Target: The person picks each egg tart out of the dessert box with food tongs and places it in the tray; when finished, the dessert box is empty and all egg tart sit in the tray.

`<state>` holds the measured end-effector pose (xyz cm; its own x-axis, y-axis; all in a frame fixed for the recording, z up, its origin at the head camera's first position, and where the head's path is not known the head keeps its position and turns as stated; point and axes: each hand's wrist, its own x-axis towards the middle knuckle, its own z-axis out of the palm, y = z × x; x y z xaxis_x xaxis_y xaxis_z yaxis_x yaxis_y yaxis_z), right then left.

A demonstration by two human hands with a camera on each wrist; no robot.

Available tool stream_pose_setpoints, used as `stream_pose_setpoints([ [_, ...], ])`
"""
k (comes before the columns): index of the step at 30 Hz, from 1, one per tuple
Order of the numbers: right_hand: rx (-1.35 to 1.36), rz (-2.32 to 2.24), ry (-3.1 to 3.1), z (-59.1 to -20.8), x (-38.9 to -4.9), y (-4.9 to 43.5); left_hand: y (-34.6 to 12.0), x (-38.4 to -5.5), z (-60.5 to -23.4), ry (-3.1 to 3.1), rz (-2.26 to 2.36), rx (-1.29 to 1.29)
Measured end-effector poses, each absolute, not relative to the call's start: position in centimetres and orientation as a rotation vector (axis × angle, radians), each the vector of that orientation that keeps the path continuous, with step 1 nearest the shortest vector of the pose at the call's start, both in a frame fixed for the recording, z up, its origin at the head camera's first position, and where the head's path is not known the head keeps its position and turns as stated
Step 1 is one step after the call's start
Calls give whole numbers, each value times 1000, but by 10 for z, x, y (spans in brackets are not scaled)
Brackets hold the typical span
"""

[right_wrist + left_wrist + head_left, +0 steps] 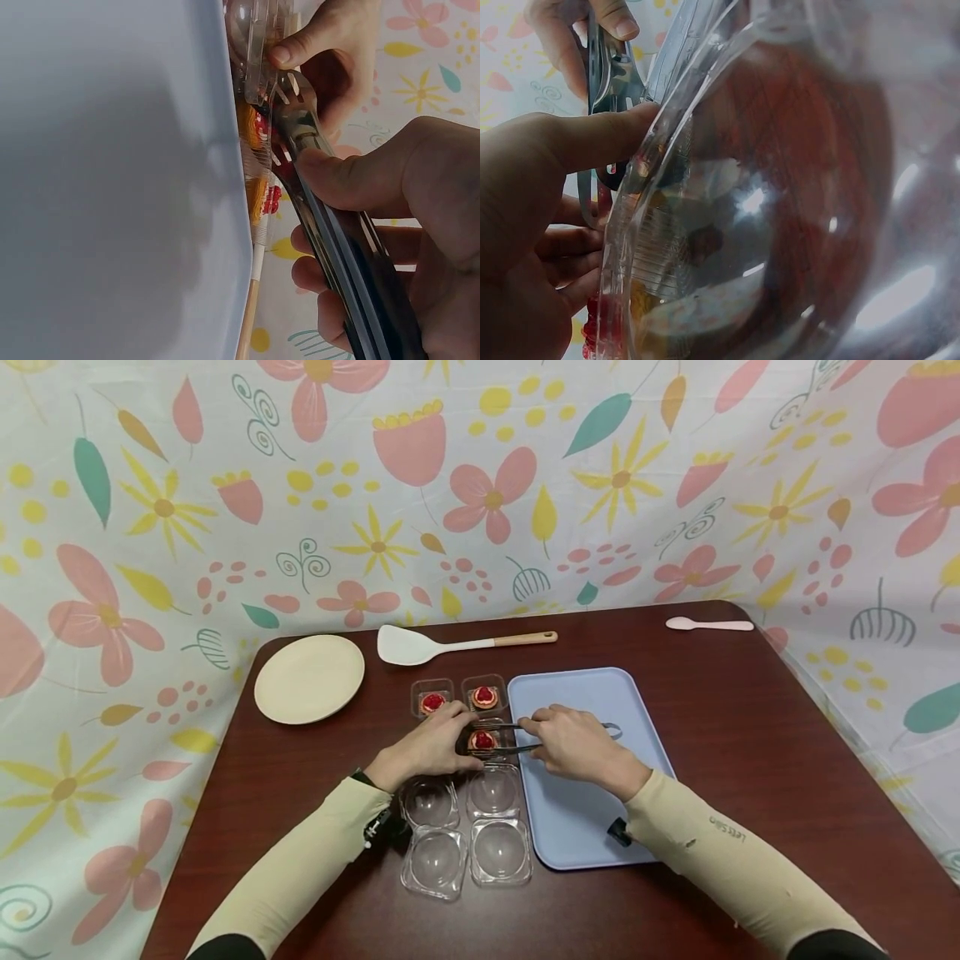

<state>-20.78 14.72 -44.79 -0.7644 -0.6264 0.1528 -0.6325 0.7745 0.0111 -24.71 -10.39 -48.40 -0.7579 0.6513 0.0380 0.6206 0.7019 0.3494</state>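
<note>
My left hand [433, 742] holds a small clear plastic box [495, 724] by its sides, thumb at the near side and fingers at the far side. A round tart with red topping [483, 741] sits in this box. With my right hand [576, 747] I grip metal tongs [349, 247] above the blue tray's left edge, thumb on one arm and fingers on the other. Their slotted tips reach over the box, on either side of the tart in the head view. Beyond it stand two more boxed tarts, a left one [432, 702] and a right one [484, 697].
Several clear plastic lids or boxes [501, 852] lie nearer me. A light blue tray [592, 827] sits right of them. A cream plate [309, 681], a white spatula [408, 646] and a pink spoon [712, 625] lie toward the table's back edge.
</note>
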Motion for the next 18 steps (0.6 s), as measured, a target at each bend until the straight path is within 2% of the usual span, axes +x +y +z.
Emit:
stream_pose_setpoints([
  [18, 977, 122, -2815, -443, -206, 154, -103, -248, -482, 2814, 490, 1048],
])
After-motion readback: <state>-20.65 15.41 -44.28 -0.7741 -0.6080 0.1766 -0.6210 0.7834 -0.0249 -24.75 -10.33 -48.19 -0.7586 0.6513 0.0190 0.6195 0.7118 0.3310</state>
